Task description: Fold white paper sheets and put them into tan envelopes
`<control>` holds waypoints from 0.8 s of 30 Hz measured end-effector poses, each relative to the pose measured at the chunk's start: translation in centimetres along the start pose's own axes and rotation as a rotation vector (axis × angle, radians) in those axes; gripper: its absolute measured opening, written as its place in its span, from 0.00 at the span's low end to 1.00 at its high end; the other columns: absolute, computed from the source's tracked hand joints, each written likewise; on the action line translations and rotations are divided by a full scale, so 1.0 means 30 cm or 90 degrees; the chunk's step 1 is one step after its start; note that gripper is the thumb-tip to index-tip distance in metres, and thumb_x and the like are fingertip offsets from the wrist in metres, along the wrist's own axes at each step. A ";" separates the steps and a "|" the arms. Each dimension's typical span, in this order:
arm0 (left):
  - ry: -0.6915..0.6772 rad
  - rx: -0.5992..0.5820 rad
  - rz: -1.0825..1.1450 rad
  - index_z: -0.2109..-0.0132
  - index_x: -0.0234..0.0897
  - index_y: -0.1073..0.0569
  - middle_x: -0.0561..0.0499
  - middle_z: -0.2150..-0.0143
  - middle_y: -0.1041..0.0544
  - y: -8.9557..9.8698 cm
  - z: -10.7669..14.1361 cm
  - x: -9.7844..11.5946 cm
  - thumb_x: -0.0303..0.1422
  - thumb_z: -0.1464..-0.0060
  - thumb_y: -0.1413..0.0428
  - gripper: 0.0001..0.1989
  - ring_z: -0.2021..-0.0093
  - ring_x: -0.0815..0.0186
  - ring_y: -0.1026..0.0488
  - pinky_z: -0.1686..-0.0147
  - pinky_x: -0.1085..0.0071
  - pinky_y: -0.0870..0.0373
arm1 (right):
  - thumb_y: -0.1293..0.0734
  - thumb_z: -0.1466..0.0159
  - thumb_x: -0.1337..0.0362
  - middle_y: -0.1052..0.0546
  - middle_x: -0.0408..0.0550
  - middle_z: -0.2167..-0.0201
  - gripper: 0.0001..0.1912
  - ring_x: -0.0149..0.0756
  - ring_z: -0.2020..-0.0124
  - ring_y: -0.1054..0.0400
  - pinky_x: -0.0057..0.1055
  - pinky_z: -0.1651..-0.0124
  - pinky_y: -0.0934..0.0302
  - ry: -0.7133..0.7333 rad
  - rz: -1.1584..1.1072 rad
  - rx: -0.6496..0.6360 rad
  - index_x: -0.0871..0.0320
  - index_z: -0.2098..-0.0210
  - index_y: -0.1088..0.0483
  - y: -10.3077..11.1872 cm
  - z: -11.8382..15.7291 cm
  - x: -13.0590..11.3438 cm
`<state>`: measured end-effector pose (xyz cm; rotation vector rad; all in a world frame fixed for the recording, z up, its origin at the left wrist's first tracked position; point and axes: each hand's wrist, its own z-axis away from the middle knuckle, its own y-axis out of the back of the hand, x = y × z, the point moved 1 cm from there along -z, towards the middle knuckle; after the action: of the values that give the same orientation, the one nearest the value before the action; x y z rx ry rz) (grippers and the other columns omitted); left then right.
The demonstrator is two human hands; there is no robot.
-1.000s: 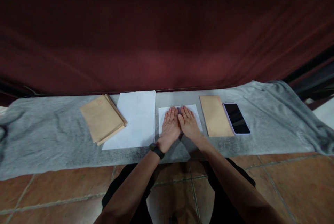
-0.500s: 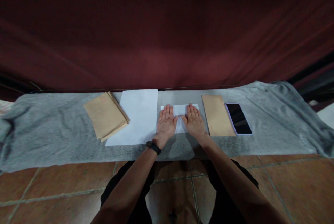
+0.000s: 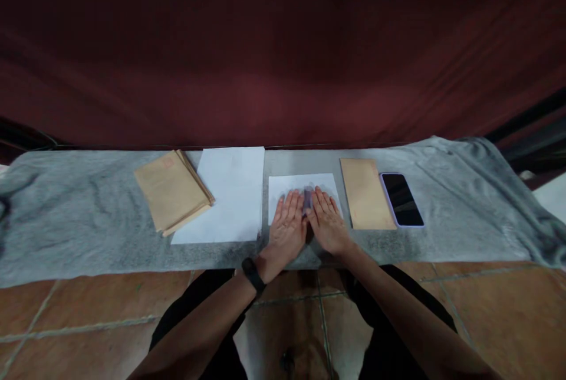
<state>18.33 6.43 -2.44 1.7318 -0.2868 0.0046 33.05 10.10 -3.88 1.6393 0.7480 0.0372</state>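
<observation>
Left hand (image 3: 287,218) and right hand (image 3: 328,220) lie flat on a small white paper (image 3: 288,184)

We see both hands palm-down at the centre of the frame, fingers stretched toward the top, clamped on nothing. They lie close beside each other with a narrow dark gap between the index fingers. The small white paper is under them, its far edge and upper corners showing beyond the fingertips.

Since this paper covers about half as much of the frame as the white sheets (image 3: 232,194) at centre left, we judge that a fold is already made and that it is being pressed flat. The pressing looks unfinished to us, because both palms rest on the paper. The white sheets lie flat and full-size, away from the fingers, partly under a stack of brown envelopes (image 3: 171,191). To the right of the hands, a single brown envelope (image 3: 367,194) lies closed-looking beside a phone (image 3: 403,200) with a dark screen. All of this rests on a grey cloth (image 3: 477,203).

We cannot make out the fold itself, as the palms and wrists cover most of the near side. Faint doubled shapes blur the fingertips, and we cannot tell whether the right thumb touches the left hand. How many sheets or envelopes are stacked is hard to count. The forearms are cut off at the bottom edge, and a white object (image 3: 552,198) is cropped at the right.
</observation>
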 end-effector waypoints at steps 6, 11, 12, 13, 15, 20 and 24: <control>-0.055 -0.076 0.002 0.24 0.24 0.50 0.36 0.22 0.48 -0.016 0.043 0.064 0.30 0.31 0.59 0.32 0.22 0.53 0.55 0.25 0.49 0.51 | 0.52 0.22 0.50 0.45 0.60 0.24 0.36 0.45 0.23 0.54 0.50 0.23 0.56 0.037 -0.010 -0.056 0.65 0.23 0.53 -0.001 0.069 -0.039; -0.037 -0.085 0.007 0.24 0.29 0.48 0.40 0.22 0.48 -0.007 0.048 0.042 0.33 0.30 0.58 0.31 0.21 0.54 0.55 0.24 0.48 0.55 | 0.50 0.23 0.50 0.46 0.64 0.25 0.36 0.50 0.23 0.53 0.51 0.23 0.55 0.063 0.035 -0.033 0.69 0.25 0.48 0.008 0.088 0.003; -0.037 -0.083 0.009 0.24 0.32 0.48 0.41 0.21 0.48 -0.004 0.051 0.038 0.35 0.30 0.57 0.31 0.21 0.55 0.55 0.24 0.48 0.56 | 0.49 0.23 0.51 0.46 0.64 0.25 0.36 0.50 0.23 0.53 0.51 0.24 0.54 0.066 0.041 -0.030 0.69 0.25 0.49 0.012 0.092 0.013; -0.037 -0.081 0.010 0.24 0.34 0.48 0.42 0.21 0.48 -0.001 0.054 0.035 0.36 0.30 0.57 0.31 0.21 0.55 0.55 0.24 0.47 0.57 | 0.49 0.23 0.51 0.47 0.64 0.24 0.35 0.50 0.23 0.53 0.52 0.24 0.54 0.068 0.045 -0.028 0.69 0.25 0.50 0.015 0.096 0.023; -0.040 -0.079 0.010 0.24 0.35 0.48 0.43 0.21 0.49 0.006 0.059 0.029 0.38 0.29 0.56 0.32 0.21 0.55 0.55 0.24 0.47 0.58 | 0.48 0.23 0.51 0.48 0.64 0.24 0.36 0.51 0.23 0.53 0.52 0.24 0.53 0.071 0.053 -0.027 0.68 0.24 0.53 0.020 0.104 0.038; -0.036 -0.076 0.005 0.23 0.36 0.49 0.41 0.21 0.49 0.018 0.069 0.020 0.45 0.29 0.54 0.34 0.21 0.55 0.54 0.24 0.48 0.59 | 0.46 0.24 0.50 0.48 0.64 0.24 0.38 0.53 0.23 0.53 0.52 0.25 0.53 0.069 0.076 -0.017 0.68 0.23 0.55 0.027 0.122 0.069; -0.017 -0.075 0.002 0.24 0.33 0.48 0.38 0.22 0.48 0.029 0.072 0.019 0.49 0.30 0.55 0.36 0.21 0.53 0.54 0.24 0.48 0.58 | 0.46 0.24 0.48 0.46 0.67 0.25 0.39 0.55 0.24 0.51 0.53 0.26 0.52 0.070 0.093 -0.007 0.71 0.24 0.53 0.034 0.128 0.088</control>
<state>18.36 4.09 -1.89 1.6147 -0.3033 -0.0317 37.22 7.99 -4.83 1.6886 0.7078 0.2371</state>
